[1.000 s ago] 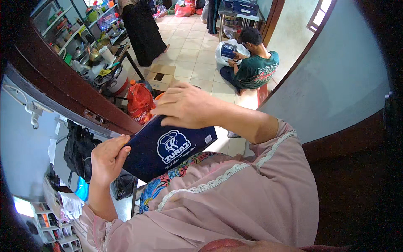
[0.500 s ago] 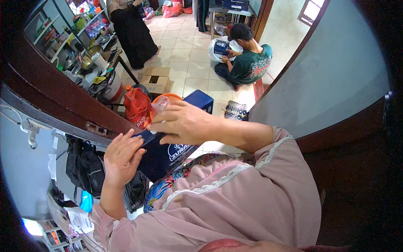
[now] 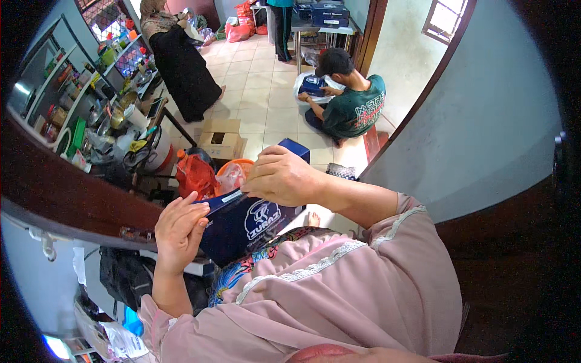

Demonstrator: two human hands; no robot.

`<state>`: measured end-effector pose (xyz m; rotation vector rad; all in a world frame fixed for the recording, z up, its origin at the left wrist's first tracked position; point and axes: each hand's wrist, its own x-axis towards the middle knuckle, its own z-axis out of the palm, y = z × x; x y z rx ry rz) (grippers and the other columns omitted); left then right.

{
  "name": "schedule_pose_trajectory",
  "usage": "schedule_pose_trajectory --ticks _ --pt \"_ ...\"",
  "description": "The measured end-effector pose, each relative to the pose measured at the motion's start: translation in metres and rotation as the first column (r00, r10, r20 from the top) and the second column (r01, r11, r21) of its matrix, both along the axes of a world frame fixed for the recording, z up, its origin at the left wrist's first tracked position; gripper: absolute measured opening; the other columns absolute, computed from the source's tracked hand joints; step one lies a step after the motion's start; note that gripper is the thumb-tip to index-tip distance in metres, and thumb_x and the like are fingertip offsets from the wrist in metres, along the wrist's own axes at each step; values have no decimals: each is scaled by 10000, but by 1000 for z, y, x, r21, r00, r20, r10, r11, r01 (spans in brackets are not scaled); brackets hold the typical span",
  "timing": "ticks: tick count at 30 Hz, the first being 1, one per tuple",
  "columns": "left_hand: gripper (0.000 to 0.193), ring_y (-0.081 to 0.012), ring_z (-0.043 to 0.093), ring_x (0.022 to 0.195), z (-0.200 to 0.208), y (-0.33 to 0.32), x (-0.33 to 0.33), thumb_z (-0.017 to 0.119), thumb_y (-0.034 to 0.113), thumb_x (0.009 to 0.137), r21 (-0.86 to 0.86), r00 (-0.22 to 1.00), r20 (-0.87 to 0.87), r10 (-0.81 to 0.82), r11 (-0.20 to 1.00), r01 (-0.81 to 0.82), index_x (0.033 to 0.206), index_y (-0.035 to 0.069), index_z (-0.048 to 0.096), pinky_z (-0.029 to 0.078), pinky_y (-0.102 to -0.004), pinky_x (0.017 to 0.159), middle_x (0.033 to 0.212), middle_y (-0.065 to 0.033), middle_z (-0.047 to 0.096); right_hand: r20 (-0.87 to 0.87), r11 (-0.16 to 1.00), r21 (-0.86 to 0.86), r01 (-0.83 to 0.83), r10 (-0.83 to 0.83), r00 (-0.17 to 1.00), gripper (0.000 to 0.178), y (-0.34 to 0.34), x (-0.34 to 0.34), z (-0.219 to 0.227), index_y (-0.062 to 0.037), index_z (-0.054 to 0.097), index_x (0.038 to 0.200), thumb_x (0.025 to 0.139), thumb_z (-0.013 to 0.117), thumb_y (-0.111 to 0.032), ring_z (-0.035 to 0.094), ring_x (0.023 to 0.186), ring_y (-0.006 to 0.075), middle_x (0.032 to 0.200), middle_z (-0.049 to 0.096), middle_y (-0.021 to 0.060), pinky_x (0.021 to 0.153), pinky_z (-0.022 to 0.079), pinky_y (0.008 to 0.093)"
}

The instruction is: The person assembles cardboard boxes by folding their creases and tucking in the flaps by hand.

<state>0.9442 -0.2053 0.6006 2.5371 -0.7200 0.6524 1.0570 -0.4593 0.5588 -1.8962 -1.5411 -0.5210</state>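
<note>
A dark blue cardboard box [image 3: 230, 233] with a white printed emblem is in front of my body. My left hand [image 3: 180, 233] lies at its left end, fingers stretched out and close together, fingertips by the upper edge. Over the middle of that edge is my right hand [image 3: 284, 178], its fingers bent and drawn together with the thumb. A small white strip [image 3: 231, 196] shows on the box edge beside those fingertips. What the right fingertips pinch, if anything, is hidden. The box's far right end shows beyond the right hand.
Past the box stand an orange basket [image 3: 239, 164], a red bag [image 3: 195, 175] and an open carton [image 3: 221, 140]. A person in a green shirt [image 3: 357, 109] sits on the tiles with a blue box [image 3: 311, 85]. Crowded shelves [image 3: 66, 91] stand left; a door frame [image 3: 78, 193] is close by.
My right hand has drawn its fingers together at the box edge, uncovering the white strip and more of the emblem. My left hand stays at the left end. The view has tilted slightly.
</note>
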Motion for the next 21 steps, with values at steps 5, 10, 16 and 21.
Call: schedule_pose_trajectory --ticks 5,10,16,21 --pt "128 -299 626 1043 4 -31 74 647 140 825 -31 998 25 -50 998 51 919 59 679 434 -424 932 965 -85 691 -19 982 -27 186 -187 982 274 -54 66 16 -147 681 1009 788 674 -310 578 1000 194 1067 647 16 922 402 366" --pt "141 -285 629 1043 11 -68 151 640 172 845 -167 988 44 -149 974 154 916 57 680 431 -419 943 963 -82 696 -3 969 -119 218 -220 976 294 -127 137 37 -110 682 992 772 713 -303 577 1017 201 1053 648 29 900 409 357" --pt "155 -293 631 1040 2 -101 210 626 186 859 -248 992 4 -124 961 122 928 60 683 423 -421 955 955 -93 697 24 949 -5 317 -316 948 312 -178 189 43 -116 675 1005 780 693 -332 564 1067 233 1121 626 58 938 393 396" --pt "175 -301 621 1054 -9 -114 243 596 181 887 -377 980 -58 -190 913 155 939 35 676 421 -411 960 961 -103 694 21 947 63 315 -317 948 347 -211 215 33 -79 668 1022 726 758 -236 557 1095 269 1154 615 74 938 411 374"
